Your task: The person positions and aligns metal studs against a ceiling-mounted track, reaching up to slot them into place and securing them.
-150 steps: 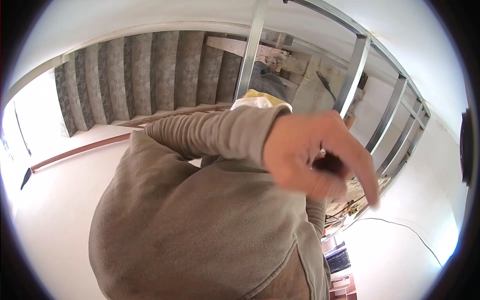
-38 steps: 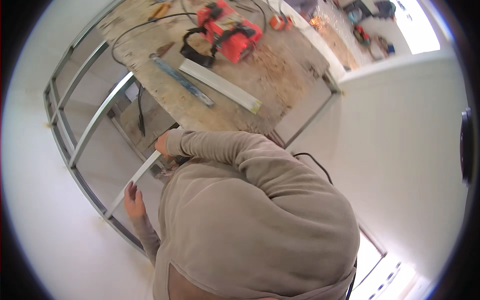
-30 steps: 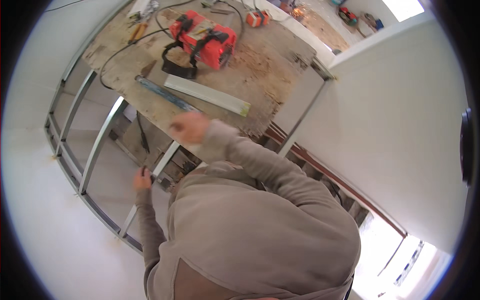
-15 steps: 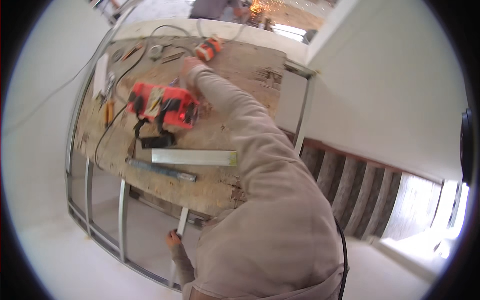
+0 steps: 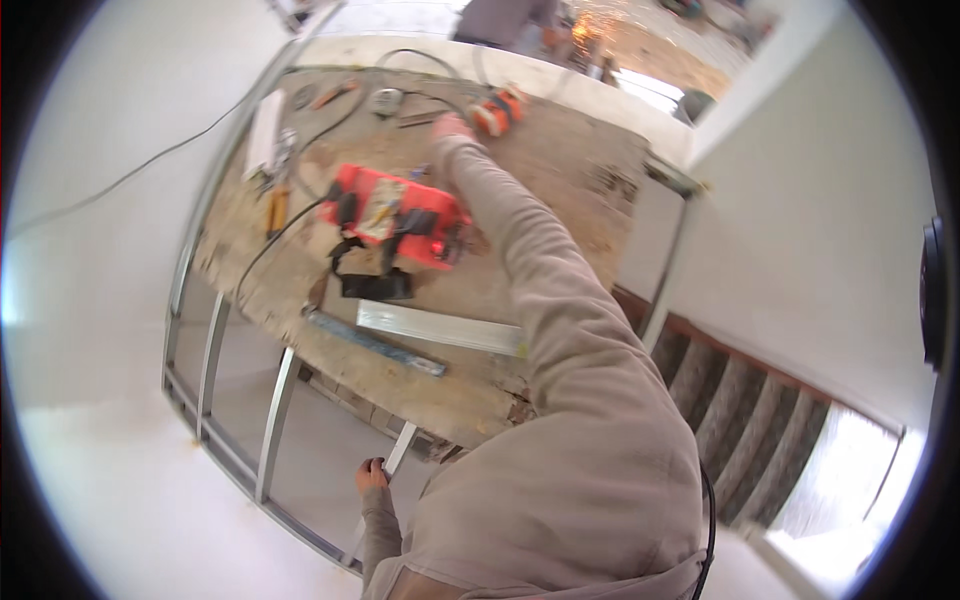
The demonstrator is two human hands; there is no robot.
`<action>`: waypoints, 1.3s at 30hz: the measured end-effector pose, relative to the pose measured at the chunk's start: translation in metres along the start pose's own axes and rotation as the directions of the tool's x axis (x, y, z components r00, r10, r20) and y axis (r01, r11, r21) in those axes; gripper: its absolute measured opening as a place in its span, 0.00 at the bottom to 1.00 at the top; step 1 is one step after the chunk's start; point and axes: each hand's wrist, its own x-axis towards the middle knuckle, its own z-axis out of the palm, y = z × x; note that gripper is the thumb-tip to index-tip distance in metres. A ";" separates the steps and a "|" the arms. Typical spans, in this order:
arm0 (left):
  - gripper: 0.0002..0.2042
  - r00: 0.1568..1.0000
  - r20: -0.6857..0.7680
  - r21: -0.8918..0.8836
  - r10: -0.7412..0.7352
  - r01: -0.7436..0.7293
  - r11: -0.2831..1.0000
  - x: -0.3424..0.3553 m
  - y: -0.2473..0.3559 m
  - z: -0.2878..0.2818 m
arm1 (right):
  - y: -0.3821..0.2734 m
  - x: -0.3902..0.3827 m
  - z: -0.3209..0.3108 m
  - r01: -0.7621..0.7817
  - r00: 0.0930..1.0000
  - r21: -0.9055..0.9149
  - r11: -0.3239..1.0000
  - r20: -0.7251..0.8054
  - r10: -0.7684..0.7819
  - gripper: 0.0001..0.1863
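Observation:
My right arm stretches across a worn wooden board, and my right hand (image 5: 452,127) is at its far side. Smeared by motion, its fingers do not show clearly. Just left of it lie thin dark rods (image 5: 420,118); to its right is a small orange, black and white object (image 5: 497,110). Nearer to me is a red box-shaped machine (image 5: 362,185) with black straps and a small red light. Low in the picture, my left hand (image 5: 372,475) is closed around a slim metal bar (image 5: 400,450) of the frame below the board.
A white flat strip (image 5: 440,326) and a grey metal bar (image 5: 375,342) lie on the board (image 5: 470,400). At its left are orange-handled pliers (image 5: 276,210), a white piece (image 5: 264,135) and cables. Stairs (image 5: 730,420) descend at right. Beyond, a person (image 5: 505,22) works near flying sparks (image 5: 595,35).
The whole view has shifted, so the board and both hands sit farther right in the picture. My right hand stays by the rods and my left stays at the metal bar.

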 end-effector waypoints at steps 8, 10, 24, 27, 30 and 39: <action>0.15 0.993 -0.085 0.052 0.079 -0.074 0.996 0.009 -0.018 0.000 | -0.005 0.027 0.024 -0.050 0.996 -0.313 0.948 -0.090 0.023 0.17; 0.15 0.986 -0.133 0.073 0.102 -0.093 0.993 0.006 -0.035 0.004 | -0.009 0.022 0.029 0.035 0.998 -0.243 0.969 -0.033 -0.045 0.18; 0.18 0.991 -0.111 0.073 -0.078 0.087 0.994 0.005 -0.022 -0.002 | -0.018 0.025 -0.012 0.074 0.961 -0.176 0.982 0.276 -0.023 0.33; 0.19 0.989 -0.141 0.119 -0.032 0.049 0.992 0.008 -0.033 0.001 | -0.016 0.026 -0.011 -0.053 0.978 0.036 0.998 0.204 0.044 0.23; 0.19 0.978 -0.206 0.183 -0.018 0.057 0.982 -0.009 -0.015 -0.001 | -0.025 0.021 -0.031 -0.025 0.967 0.382 0.924 0.243 -0.075 0.16; 0.13 0.868 -0.461 -0.502 0.185 -0.426 0.753 -0.050 0.049 -0.048 | -0.173 -0.209 -0.246 0.726 0.392 0.559 0.400 0.140 -0.909 0.07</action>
